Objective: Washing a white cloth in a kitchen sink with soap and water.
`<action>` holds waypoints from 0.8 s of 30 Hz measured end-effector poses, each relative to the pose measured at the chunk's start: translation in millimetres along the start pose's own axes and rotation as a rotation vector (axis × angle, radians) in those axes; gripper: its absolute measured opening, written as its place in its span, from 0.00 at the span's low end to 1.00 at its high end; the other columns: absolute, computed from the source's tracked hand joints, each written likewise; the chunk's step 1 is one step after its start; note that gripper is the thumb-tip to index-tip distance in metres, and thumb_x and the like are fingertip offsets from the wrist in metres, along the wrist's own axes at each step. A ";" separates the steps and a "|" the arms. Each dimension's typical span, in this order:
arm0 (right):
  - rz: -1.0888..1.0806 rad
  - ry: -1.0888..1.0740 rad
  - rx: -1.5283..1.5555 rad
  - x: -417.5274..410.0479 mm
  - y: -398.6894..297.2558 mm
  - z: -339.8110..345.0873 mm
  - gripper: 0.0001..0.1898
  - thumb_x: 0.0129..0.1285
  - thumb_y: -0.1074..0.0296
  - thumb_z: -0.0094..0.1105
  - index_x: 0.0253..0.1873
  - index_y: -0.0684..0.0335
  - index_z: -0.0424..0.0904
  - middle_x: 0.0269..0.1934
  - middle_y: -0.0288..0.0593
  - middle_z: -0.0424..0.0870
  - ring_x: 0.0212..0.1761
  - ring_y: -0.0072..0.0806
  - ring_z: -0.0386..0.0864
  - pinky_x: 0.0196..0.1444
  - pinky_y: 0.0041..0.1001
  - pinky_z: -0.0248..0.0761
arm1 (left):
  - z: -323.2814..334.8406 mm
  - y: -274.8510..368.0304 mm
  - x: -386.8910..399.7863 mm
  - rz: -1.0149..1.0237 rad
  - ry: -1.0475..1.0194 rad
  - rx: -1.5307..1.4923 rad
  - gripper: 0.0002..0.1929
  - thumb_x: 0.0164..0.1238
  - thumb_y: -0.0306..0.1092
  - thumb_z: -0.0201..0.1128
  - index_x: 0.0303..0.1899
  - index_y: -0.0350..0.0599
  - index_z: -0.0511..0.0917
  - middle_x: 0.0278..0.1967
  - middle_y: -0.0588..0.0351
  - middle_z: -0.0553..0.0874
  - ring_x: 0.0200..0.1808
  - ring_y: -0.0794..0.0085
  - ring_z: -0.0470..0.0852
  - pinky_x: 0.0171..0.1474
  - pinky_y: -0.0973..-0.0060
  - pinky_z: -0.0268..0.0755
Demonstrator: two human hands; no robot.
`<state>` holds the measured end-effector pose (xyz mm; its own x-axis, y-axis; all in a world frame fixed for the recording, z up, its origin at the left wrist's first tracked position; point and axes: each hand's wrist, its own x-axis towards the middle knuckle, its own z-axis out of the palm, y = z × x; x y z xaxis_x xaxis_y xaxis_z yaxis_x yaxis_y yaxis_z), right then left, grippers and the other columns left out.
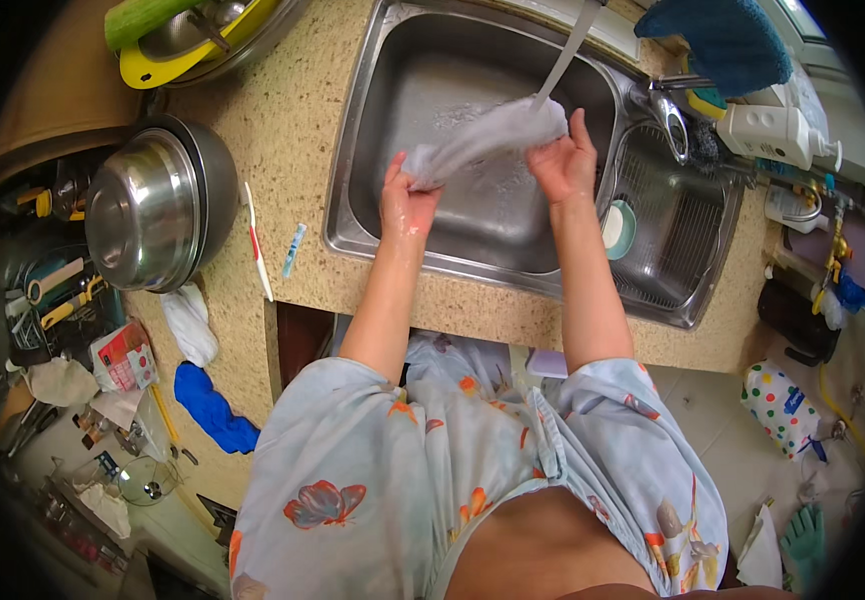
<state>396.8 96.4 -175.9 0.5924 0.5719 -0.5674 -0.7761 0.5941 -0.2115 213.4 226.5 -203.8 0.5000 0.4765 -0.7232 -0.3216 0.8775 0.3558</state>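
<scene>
A wet white cloth (pixel 485 139) is stretched between my two hands above the large basin of a stainless steel sink (pixel 470 266). My left hand (pixel 408 196) grips its lower left end, with drops of water on the wrist. My right hand (pixel 566 161) holds the upper right end, thumb pointing up. Water runs from the faucet spout (pixel 571 49) onto the cloth near my right hand. Some water lies on the basin floor beneath. In the small basin at the right, a white bar of soap (pixel 612 226) sits in a green dish (pixel 626 231).
On the counter at the left are steel bowls (pixel 144 210), a toothbrush (pixel 255 244), a small blue tube (pixel 294 250), a white cloth (pixel 191 322) and a blue cloth (pixel 211 409). A white pump bottle (pixel 766 135) and the faucet handle (pixel 670 124) are behind the small basin.
</scene>
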 end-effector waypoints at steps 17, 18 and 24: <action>-0.782 0.073 -1.871 -98.5 45.9 47.6 0.27 0.56 0.59 0.70 0.56 0.69 0.74 0.41 0.61 0.83 0.44 0.51 0.84 0.45 0.39 0.75 | 46.9 -61.2 1.7 -0.423 -0.221 0.084 0.34 0.70 0.58 0.55 0.68 0.45 0.64 0.58 0.51 0.77 0.60 0.65 0.76 0.61 0.65 0.71; -0.833 0.018 -1.853 -114.4 59.0 36.5 0.26 0.56 0.58 0.71 0.56 0.67 0.76 0.42 0.57 0.84 0.43 0.47 0.84 0.45 0.37 0.76 | 45.8 -63.3 4.6 -0.466 -0.319 0.076 0.36 0.67 0.64 0.54 0.65 0.45 0.68 0.54 0.54 0.78 0.54 0.69 0.77 0.56 0.68 0.73; -0.876 0.123 -2.018 -129.4 87.8 20.2 0.16 0.59 0.57 0.68 0.48 0.59 0.80 0.38 0.53 0.80 0.37 0.48 0.82 0.41 0.37 0.75 | 49.3 -91.1 43.8 -0.479 -0.206 0.294 0.34 0.66 0.71 0.50 0.53 0.49 0.78 0.37 0.64 0.77 0.36 0.77 0.75 0.37 0.74 0.70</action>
<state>256.3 85.9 -105.0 0.8679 0.4888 0.0884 0.4296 -0.6494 -0.6274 304.3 170.2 -238.7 0.6897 -0.0010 -0.7240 0.1993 0.9616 0.1885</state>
